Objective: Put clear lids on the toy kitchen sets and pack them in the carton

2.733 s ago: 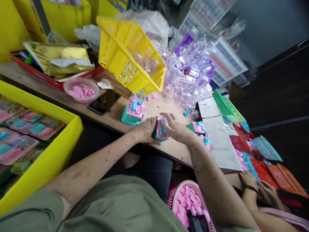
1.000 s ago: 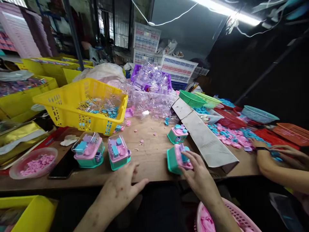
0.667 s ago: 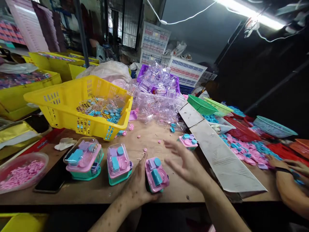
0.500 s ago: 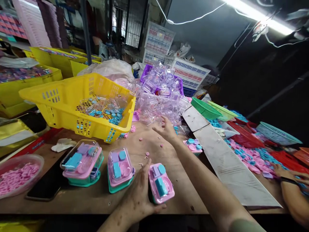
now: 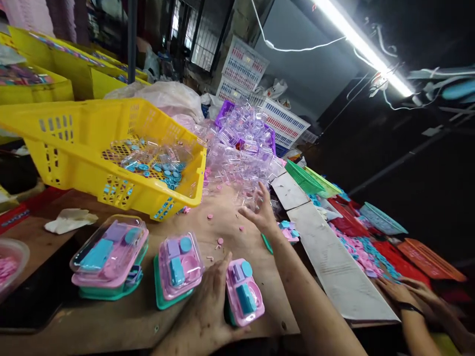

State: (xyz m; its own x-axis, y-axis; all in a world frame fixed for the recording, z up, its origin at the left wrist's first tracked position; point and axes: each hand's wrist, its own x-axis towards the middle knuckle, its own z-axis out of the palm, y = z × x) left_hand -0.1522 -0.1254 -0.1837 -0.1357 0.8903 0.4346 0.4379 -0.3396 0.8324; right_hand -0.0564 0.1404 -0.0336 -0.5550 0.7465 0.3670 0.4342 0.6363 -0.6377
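Note:
My left hand (image 5: 213,301) is wrapped round the left side of a small pink tray set (image 5: 245,291) with blue and lilac pieces, near the table's front edge. My right hand (image 5: 261,212) reaches forward with fingers spread, in front of a heap of clear plastic covers (image 5: 241,168); nothing shows firmly held in it. Left of my left hand stand a covered pink and teal set (image 5: 181,267) and a larger covered set (image 5: 111,252). Another pink and blue set (image 5: 289,231) lies beyond my right forearm.
A yellow basket (image 5: 122,185) with blue pieces stands at the left. A grey-white board (image 5: 334,262) runs along the right, with pink and blue pieces (image 5: 359,252) beyond it. Another person's hands (image 5: 397,291) are at the far right. A dark phone (image 5: 37,296) lies front left.
The view has turned, so most things sit further left. My right hand's fingers point more upward, still apart. A green piece now shows beside my right forearm. My left hand remains at the pink set.

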